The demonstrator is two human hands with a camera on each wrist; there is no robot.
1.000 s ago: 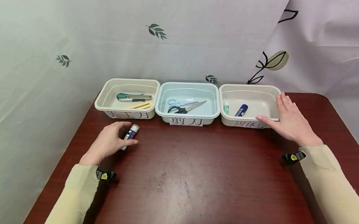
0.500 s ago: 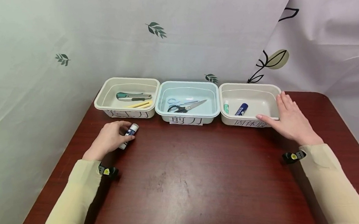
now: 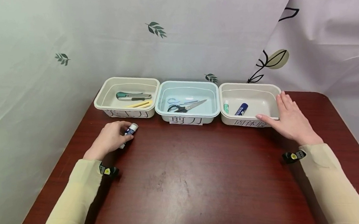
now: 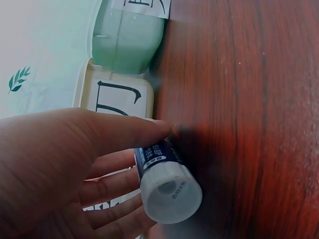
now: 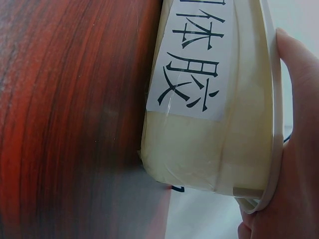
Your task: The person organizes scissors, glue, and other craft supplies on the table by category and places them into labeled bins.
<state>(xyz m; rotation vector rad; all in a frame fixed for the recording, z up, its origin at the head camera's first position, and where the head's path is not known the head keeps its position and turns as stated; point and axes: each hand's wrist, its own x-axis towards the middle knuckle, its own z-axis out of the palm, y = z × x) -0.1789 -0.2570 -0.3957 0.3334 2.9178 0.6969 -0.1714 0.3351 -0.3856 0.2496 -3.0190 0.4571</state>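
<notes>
My left hand (image 3: 110, 138) pinches a glue stick (image 3: 131, 130) with a white cap and a dark blue label, between thumb and fingers. In the left wrist view, the white end (image 4: 172, 193) of the stick faces the camera, and the thumb lies across its label. Over at the right bin (image 3: 254, 88), my right hand (image 3: 292, 120) rests on the corner. Its thumb touches the front rim, and its straight fingers lie along the right side. Inside that bin are a blue glue stick (image 3: 241, 109) and a green-and-white one (image 3: 226, 108).
Left of it stands a light blue bin (image 3: 196, 117) with black-handled scissors (image 3: 187, 107) and light blue scissors (image 3: 173, 101). The leftmost bin (image 3: 125, 82) holds a teal-and-grey utility knife (image 3: 133, 95) and yellow cutters (image 3: 142, 104). Paper labels mark the bin fronts. A patterned curtain (image 3: 111, 32) hangs behind.
My left thumb has closed in against the glue stick, and the hand has shifted slightly, the stick with it. My right hand stays on the bin.
</notes>
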